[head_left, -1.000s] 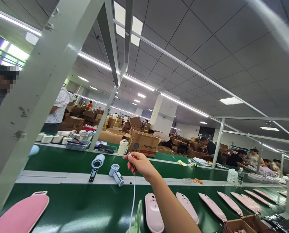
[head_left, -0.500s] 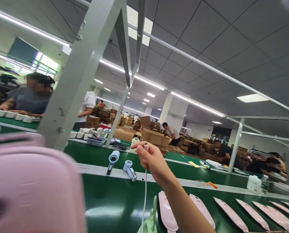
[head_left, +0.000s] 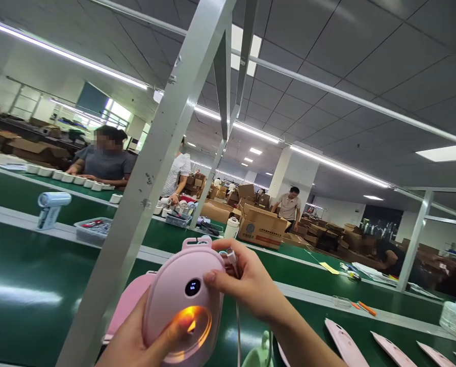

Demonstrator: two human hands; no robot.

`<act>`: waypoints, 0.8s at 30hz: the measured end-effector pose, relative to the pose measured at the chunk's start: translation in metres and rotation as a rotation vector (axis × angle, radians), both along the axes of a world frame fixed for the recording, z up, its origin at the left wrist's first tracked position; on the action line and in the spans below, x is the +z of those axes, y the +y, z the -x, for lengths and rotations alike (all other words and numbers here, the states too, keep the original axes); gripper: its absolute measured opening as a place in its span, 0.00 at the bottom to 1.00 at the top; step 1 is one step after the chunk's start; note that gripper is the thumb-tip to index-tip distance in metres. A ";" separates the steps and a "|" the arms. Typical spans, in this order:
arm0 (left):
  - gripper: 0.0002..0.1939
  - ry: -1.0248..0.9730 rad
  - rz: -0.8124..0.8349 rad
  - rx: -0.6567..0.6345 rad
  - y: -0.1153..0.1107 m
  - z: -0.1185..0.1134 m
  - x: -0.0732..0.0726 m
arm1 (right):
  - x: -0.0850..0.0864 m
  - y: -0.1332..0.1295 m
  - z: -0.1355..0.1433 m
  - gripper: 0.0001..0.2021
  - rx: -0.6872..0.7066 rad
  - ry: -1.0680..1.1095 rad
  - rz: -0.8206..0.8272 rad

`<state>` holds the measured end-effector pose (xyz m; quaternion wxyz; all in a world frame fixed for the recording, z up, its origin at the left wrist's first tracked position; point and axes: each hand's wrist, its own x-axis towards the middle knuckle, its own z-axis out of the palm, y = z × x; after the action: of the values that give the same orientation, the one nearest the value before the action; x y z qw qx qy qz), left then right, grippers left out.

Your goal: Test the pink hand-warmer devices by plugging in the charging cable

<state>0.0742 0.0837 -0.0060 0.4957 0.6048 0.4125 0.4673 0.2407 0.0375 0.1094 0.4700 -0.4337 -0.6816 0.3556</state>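
My left hand [head_left: 142, 329] grips a pink rounded device [head_left: 170, 290] with a slotted tab on top. Its small round display is lit, and an orange ring glows around where my left thumb rests. My right hand [head_left: 253, 280] holds a white charging cable [head_left: 238, 326], its plug [head_left: 231, 256] sticking up between the fingers. The right thumb touches the device's upper right edge. Behind the device, on its left, shows another pink part [head_left: 132, 300]. Below my right wrist is a light green object [head_left: 256, 354], partly cut off by the frame.
Pink flat pieces [head_left: 346, 341] lie in a row at the right. A metal post [head_left: 147, 173] rises left of my hands. A blue handheld fan [head_left: 51, 206] and a plastic tray [head_left: 94, 229] stand on the left. Co-workers and cardboard boxes [head_left: 260, 227] are beyond the green bench.
The pink device has moved from the near left to the middle, and its orange ring now shows. My right hand, still with the cable, has come to the device's edge. The view has turned left.
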 end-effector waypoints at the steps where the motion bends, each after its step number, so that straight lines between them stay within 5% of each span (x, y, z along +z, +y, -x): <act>1: 0.50 0.035 -0.084 0.007 0.006 0.001 -0.002 | 0.000 0.003 -0.001 0.20 -0.017 0.024 -0.008; 4: 0.38 0.216 -0.316 0.191 0.032 0.001 -0.018 | -0.003 0.019 -0.012 0.23 -0.176 0.097 -0.028; 9: 0.31 0.550 -0.358 0.318 0.076 -0.007 -0.067 | -0.018 0.053 -0.055 0.20 -0.468 0.164 0.000; 14: 0.23 0.898 -0.287 0.404 0.087 -0.027 -0.107 | -0.041 0.072 -0.105 0.11 -0.671 0.143 0.122; 19: 0.28 1.016 -0.158 0.479 0.100 -0.042 -0.101 | -0.065 0.079 -0.132 0.12 -0.792 0.083 0.245; 24: 0.34 0.898 0.044 0.461 0.116 -0.033 -0.085 | -0.084 0.087 -0.131 0.15 -0.803 0.044 0.306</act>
<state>0.1069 0.1997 -0.0908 0.1657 0.6289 0.7175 0.2494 0.3719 0.1245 0.0250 0.5157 -0.7216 -0.3881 0.2505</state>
